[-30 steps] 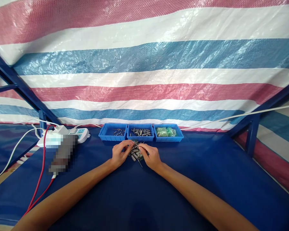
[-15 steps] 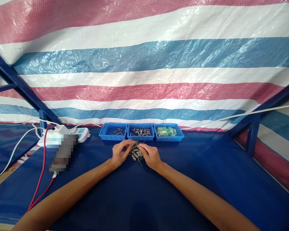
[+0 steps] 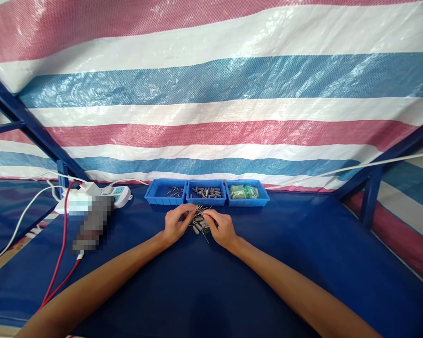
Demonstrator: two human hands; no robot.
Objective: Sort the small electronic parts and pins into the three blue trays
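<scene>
1. The left hand (image 3: 176, 224) is at the left side of a small pile of metal parts (image 3: 199, 225), thumb and forefinger drawn close at its upper edge. Whether this grip is clamped on a part, I cannot tell; the tips are too small to read.
2. The right hand (image 3: 222, 228) mirrors it from the right side, thumb and forefinger bent in toward the pile. Thin pins cross between the two hands, but I cannot tell whether the right grip has hold of one.
3. The pile lies on the blue bench (image 3: 204, 286), between the hands and just in front of the middle bin. It mixes short grey cylinders with thin pins; one pin sticks out toward the person. A bit of green shows by the right hand.
4. Three blue bins stand side by side in a row behind the hands. The left bin (image 3: 157, 193) holds a few thin pins, lying toward its right end. The middle bin (image 3: 206, 202) holds short grey cylinders. The right bin (image 3: 247, 203) holds clear and green packets.
5. Well to the left, a white power strip (image 3: 122, 197) has plugs and white cords at it. A blurred-out dark object (image 3: 94, 223) lies beside it, with a red cable (image 3: 64, 234) nearby.
6. A red, white and blue striped sheet (image 3: 211, 80) hangs behind the bins.
</scene>
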